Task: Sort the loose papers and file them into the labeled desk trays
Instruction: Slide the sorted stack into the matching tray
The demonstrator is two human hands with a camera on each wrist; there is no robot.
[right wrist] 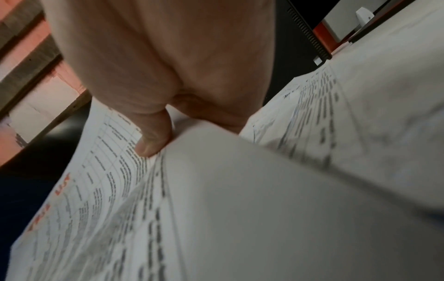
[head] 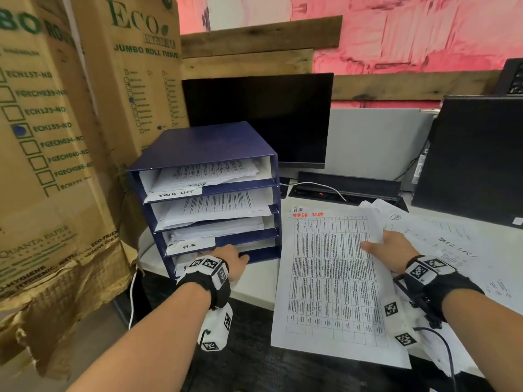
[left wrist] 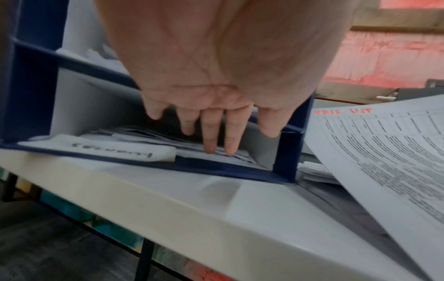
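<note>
Desk [head: 254, 284] of pale white carries a blue four-tier tray stack [head: 209, 145] at its left corner, cardboard boxes [head: 51, 154] close on that side and a dark monitor [head: 260, 117] behind. Loose papers [head: 452, 239] spread to the right. A printed sheet [head: 328, 278] headed "TASK LIST" in red overhangs the near desk edge, pinched at its right margin by the right hand [head: 393, 250], thumb on top. The left hand [head: 229, 261] reaches straight-fingered into the bottom tray [left wrist: 216, 169], fingertips [left wrist: 230, 146] on its papers.

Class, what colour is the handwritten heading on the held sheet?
Red heading, clearest in the head view.
</note>
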